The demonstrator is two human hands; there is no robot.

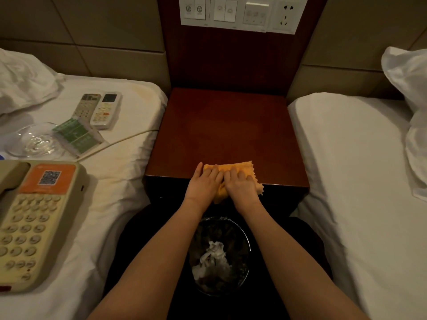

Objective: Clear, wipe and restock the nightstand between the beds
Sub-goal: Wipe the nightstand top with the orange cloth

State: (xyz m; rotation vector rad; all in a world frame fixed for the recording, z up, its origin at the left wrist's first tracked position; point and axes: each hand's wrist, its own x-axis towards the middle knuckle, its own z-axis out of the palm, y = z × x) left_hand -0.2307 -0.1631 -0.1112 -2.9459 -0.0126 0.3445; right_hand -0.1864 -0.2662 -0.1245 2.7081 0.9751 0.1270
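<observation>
The dark wooden nightstand (pixel 227 130) stands between the two beds, its top bare except for an orange cloth (pixel 245 168) lying at the front edge and hanging over it. My left hand (pixel 203 183) and my right hand (pixel 240 184) lie side by side on the cloth, fingers fairly straight, pressing it down at the edge. On the left bed lie a beige telephone (pixel 34 218), two remote controls (pixel 99 109), a green-and-white card (pixel 78 135) and a glass ashtray (pixel 34 140).
A black waste bin (pixel 219 255) with crumpled paper stands on the floor under my arms. A cord (pixel 120 142) runs across the left bed. A switch and socket panel (pixel 242 12) sits on the wall above. Pillows (pixel 409 75) lie on the right bed.
</observation>
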